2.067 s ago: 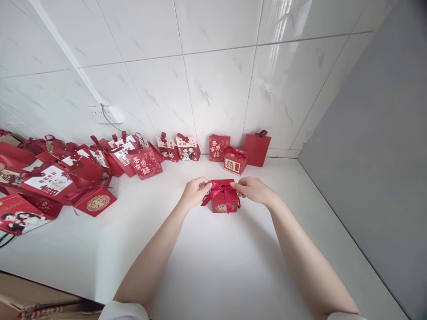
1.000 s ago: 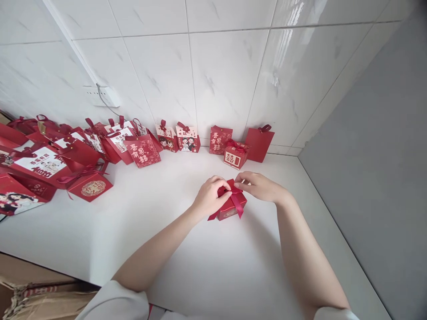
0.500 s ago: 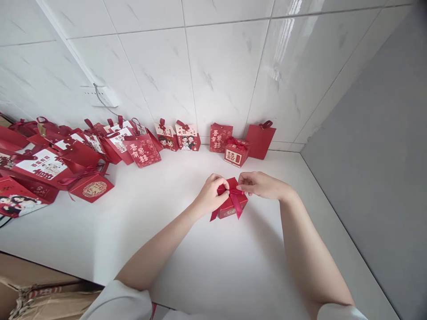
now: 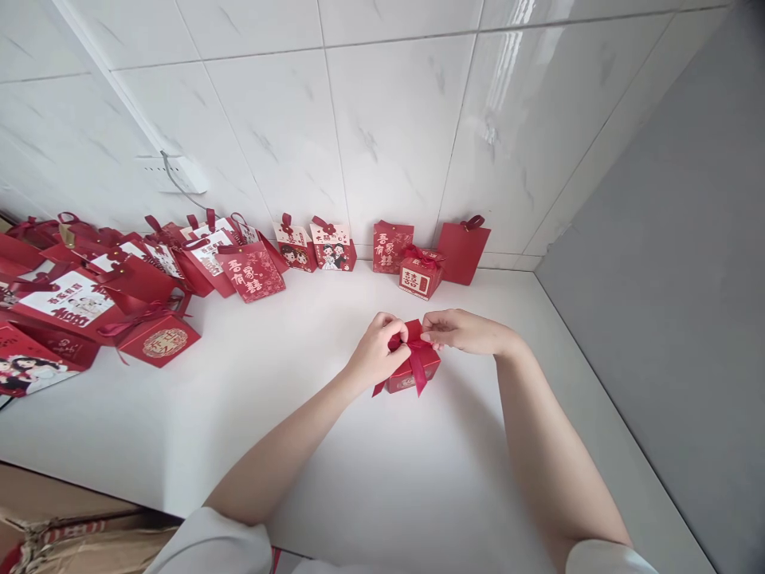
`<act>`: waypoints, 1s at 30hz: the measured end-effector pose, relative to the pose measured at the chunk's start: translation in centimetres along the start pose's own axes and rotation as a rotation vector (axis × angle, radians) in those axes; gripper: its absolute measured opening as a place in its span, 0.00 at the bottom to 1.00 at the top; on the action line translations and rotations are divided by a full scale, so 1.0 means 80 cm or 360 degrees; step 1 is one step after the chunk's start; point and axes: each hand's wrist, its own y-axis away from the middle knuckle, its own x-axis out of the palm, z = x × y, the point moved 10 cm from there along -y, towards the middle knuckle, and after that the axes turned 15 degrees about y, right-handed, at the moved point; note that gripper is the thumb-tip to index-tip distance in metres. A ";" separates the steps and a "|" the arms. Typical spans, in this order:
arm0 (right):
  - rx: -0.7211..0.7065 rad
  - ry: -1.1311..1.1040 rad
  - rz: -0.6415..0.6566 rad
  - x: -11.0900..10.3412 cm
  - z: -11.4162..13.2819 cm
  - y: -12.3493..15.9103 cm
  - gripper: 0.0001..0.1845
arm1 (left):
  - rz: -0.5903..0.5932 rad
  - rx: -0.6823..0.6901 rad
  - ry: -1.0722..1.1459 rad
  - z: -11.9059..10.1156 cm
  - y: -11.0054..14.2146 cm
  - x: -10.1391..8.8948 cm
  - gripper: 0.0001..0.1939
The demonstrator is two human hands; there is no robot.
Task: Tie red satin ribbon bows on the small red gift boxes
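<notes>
A small red gift box [image 4: 412, 376] stands on the white table [image 4: 335, 462], slightly turned, with a dark red ribbon [image 4: 418, 360] across its top and loose ends hanging down its front. My left hand [image 4: 375, 351] is curled over the box's left top edge, its fingers pinching the ribbon. On the other side, my right hand [image 4: 460, 331] pinches the ribbon from the right. The fingertips of both hands nearly meet above the knot. Part of the box top is hidden by the fingers.
A row of red gift bags and boxes lines the tiled wall: a plain red bag [image 4: 464, 250], a ribboned box [image 4: 421, 273], printed bags [image 4: 333, 245], and a crowded pile at left [image 4: 89, 295]. A grey panel [image 4: 669, 303] bounds the right. Cardboard [image 4: 65, 534] lies below the table's front edge.
Both hands have drawn together over the box's top, from holding the ribbon ends apart to pinching at the knot. The box has turned slightly. The view has shifted a little.
</notes>
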 end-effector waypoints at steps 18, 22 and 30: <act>0.0067 -0.0334 -0.0016 -0.004 -0.027 -0.002 0.19 | 0.0067 -0.0231 -0.0023 0.006 -0.004 -0.017 0.09; 0.0309 -0.0107 -0.0162 -0.025 -0.037 0.015 0.23 | -0.0087 -0.0334 -0.0001 0.002 -0.007 -0.065 0.18; 0.0302 0.0187 0.0053 -0.004 -0.030 0.004 0.23 | 0.0365 -0.0910 -0.0022 0.053 0.013 -0.063 0.29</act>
